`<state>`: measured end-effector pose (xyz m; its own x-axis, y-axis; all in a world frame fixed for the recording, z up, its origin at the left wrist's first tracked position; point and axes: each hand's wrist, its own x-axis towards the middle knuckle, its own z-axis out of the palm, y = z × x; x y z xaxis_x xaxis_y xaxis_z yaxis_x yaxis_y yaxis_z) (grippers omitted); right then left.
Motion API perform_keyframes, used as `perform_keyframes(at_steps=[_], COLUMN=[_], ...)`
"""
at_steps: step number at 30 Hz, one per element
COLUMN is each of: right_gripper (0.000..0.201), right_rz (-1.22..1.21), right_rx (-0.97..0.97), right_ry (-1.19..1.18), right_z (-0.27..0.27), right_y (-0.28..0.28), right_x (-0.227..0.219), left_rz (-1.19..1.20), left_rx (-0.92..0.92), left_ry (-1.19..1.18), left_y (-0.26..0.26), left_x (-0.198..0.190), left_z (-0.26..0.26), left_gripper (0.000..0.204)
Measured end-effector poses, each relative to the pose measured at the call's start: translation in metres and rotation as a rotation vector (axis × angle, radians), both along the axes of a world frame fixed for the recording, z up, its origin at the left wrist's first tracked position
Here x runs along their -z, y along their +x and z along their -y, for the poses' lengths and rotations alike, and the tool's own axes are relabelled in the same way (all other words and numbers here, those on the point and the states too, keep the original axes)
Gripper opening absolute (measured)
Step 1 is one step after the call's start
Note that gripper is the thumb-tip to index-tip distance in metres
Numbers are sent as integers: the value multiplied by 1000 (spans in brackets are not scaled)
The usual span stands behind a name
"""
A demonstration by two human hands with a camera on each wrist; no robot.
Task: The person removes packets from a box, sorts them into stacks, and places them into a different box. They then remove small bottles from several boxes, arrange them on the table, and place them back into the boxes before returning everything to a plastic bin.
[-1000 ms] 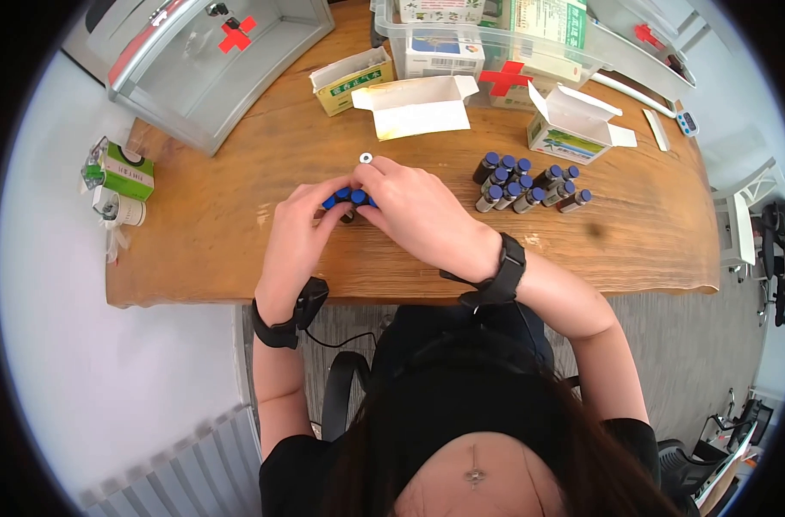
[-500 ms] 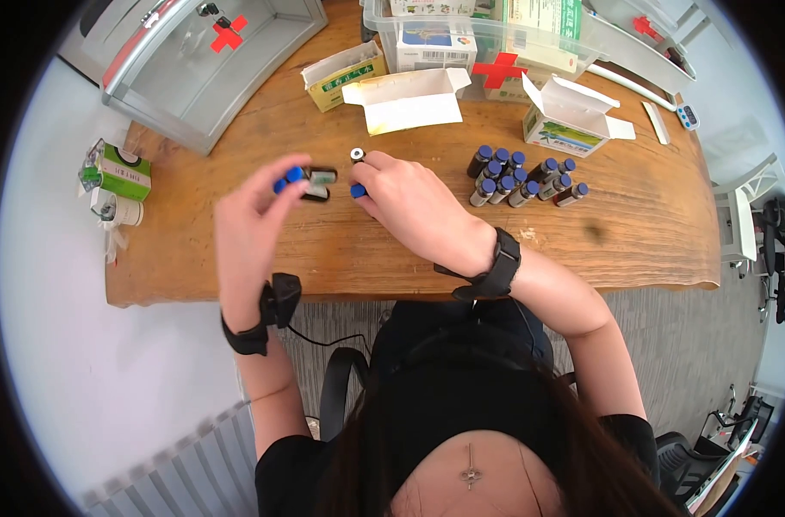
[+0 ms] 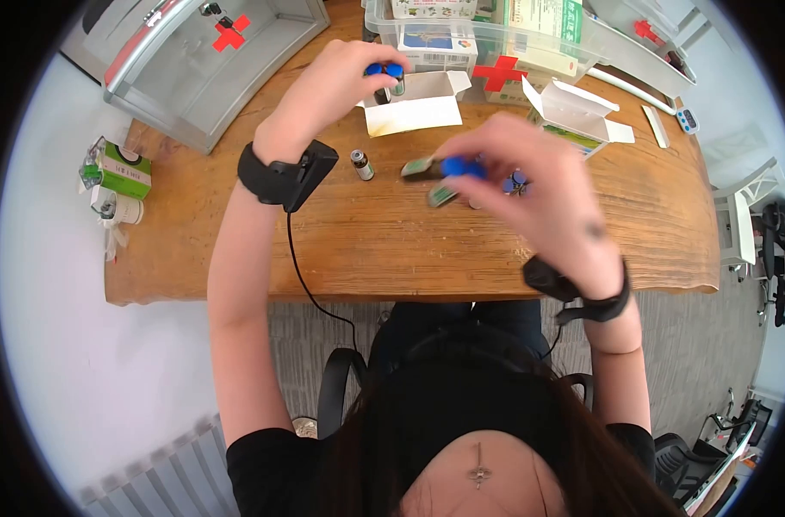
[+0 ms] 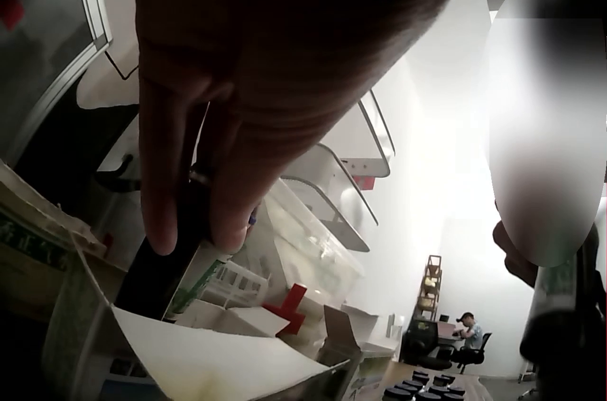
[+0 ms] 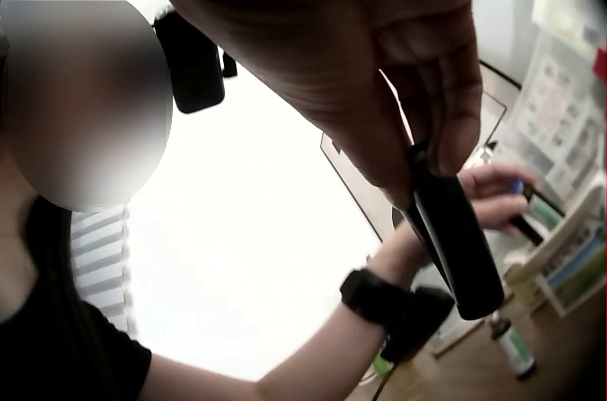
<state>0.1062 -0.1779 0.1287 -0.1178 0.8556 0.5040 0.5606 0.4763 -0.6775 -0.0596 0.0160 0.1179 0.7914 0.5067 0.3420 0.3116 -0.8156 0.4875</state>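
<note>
Over the open white carton (image 3: 414,116), my left hand (image 3: 323,86) pinches small dark vials (image 4: 156,268) by their blue caps (image 3: 394,69). The vials' lower ends point down at the carton's opening. My right hand (image 3: 530,168), blurred, grips more blue-capped vials (image 5: 460,249) above the middle of the table, tilted with their bases toward the left. Between the hands a single vial (image 3: 362,165) with a pale top stands upright on the wood. Further blue-capped vials (image 3: 515,183) show partly behind my right hand, which hides most of that group.
Behind the carton stands a clear plastic bin (image 3: 461,34) of medicine boxes. Another open carton (image 3: 575,116) is at the right. A glass-fronted case (image 3: 211,77) stands far left, with a green box (image 3: 127,171) at the table's left edge.
My hands were together around the vials and have parted. The left carried vials up to the open carton; the right moved rightward with others, leaving one vial standing.
</note>
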Motion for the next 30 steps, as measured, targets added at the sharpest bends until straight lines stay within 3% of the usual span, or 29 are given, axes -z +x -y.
perform_keyframes(at_steps=[3,6,14,19,25,27,30], right_gripper=[18,20,21,21,22,22,22], right_rz=[5,13,80,138,119,141,189], right_rx=[156,212,236,286,309,331,367], right_ry=[30,51,-78,-9,87,70,78], right_z=[1,-5,-30,-57,-76,-75,-77], right_y=[24,38,52,53,43,42,46], right_x=[-18,-22,-13,-7,8,9,10], left_rz=[-139,-281,-304,-273,-242,-20,-107], left_rx=[24,-13,-73,-73,-127,-54,-107], left_ry=[138,52,19,10,157,371,271], left_y=[9,15,17,19,15,12,5], left_x=[17,28,30,34,32,30,21], left_z=[-2,-7,-9,-9,6,12,21], left_gripper=[15,14,19,16,16,12,11])
